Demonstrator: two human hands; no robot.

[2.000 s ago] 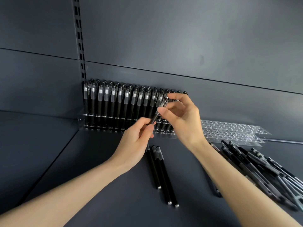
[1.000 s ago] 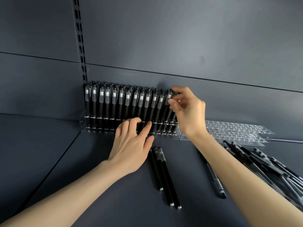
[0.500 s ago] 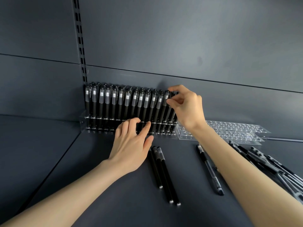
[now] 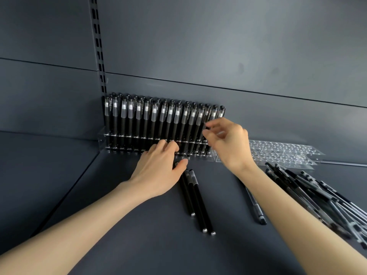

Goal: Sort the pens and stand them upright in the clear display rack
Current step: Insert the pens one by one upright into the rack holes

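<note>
Fingers (image 4: 172, 146) of left hand (image 4: 156, 171) relaxed, touching rack (image 4: 102, 142) | right hand (image 4: 228, 143) curled by racked pens (image 4: 158, 120), grip unclear

One clear plastic display rack (image 4: 103, 139) holds about sixteen upright black pens with frosted caps (image 4: 155, 124) in its front row, with more behind. In front of the rack lie three loose black pens (image 4: 195, 199) and one clear-barrelled pen (image 4: 256, 207). To the right of it is an uncountable heap of pens (image 4: 309, 191).

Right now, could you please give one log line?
left hand: fingers on rack | right hand: at standing pens, grip unclear | three pens: loose
</note>
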